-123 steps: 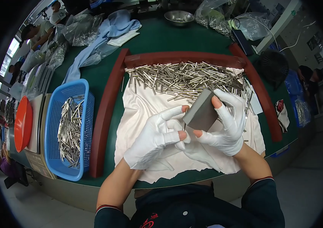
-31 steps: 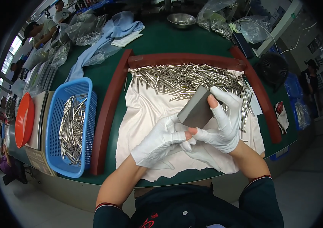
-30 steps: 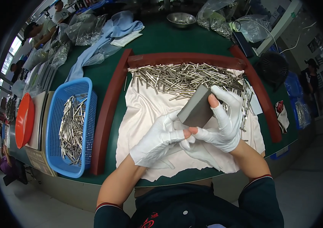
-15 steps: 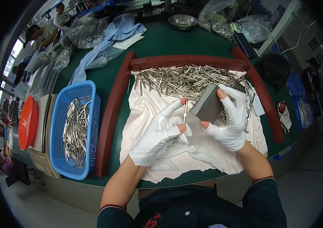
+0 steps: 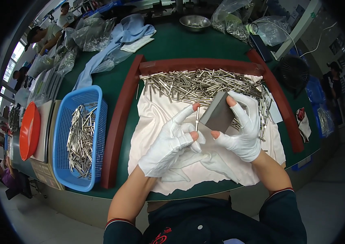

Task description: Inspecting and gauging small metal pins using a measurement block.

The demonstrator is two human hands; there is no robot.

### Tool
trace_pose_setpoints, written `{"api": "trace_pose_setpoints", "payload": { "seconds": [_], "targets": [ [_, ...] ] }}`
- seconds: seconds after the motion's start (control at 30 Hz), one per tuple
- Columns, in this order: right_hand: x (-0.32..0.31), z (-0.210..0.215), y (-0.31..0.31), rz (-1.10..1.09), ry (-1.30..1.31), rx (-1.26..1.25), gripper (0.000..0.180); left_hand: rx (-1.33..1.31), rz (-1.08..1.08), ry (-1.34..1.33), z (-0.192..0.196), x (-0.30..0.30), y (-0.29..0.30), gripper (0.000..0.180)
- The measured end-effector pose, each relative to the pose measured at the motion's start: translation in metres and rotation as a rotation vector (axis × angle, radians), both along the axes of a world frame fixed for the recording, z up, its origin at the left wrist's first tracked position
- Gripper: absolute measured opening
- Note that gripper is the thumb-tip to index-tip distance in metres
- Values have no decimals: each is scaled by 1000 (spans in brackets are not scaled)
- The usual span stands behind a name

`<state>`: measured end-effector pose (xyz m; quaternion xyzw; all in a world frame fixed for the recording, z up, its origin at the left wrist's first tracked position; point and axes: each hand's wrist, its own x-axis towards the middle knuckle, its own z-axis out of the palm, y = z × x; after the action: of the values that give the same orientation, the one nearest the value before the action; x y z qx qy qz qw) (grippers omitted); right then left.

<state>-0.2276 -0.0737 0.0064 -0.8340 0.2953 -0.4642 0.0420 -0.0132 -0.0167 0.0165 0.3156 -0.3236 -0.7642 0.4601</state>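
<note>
Between the thumb and forefinger of my left hand (image 5: pixel 168 142), a thin metal pin (image 5: pixel 197 119) stands nearly upright, pinched at its two ends. My right hand (image 5: pixel 242 132) grips a dark grey rectangular block (image 5: pixel 218 112), which looks like a sanding block. Its left edge is right beside the pin; whether they touch, I cannot tell. Both hands wear white gloves with bare thumb tips and forefinger tips. Beyond them, a pile of metal pins (image 5: pixel 184 87) lies on a pale cloth (image 5: pixel 150 118). A crumpled white glove or rag (image 5: pixel 217 164) rests below my hands.
Dark red rails (image 5: pixel 201 64) border the cloth on three sides. At the left, a blue basket (image 5: pixel 60 156) holds more pins, next to a red tray (image 5: pixel 30 130). A metal bowl (image 5: pixel 195 23), a blue cloth (image 5: pixel 99 61) and plastic bags (image 5: pixel 272 30) lie farther back. People work at the far left.
The block has shifted slightly left and tilted in my right hand, closer to the pin. My left hand and the pin have hardly moved.
</note>
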Motion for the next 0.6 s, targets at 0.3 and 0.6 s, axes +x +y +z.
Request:
{"api": "trace_pose_setpoints", "payload": {
  "seconds": [0.3,0.6],
  "targets": [
    [1,2,1,2,57,-20,83,-22,36,-32,-4,-1,-2,74],
    [-1,5,0,-47,97,-130,80,-9,5,-31,2,-3,-1,72]
  ]
}}
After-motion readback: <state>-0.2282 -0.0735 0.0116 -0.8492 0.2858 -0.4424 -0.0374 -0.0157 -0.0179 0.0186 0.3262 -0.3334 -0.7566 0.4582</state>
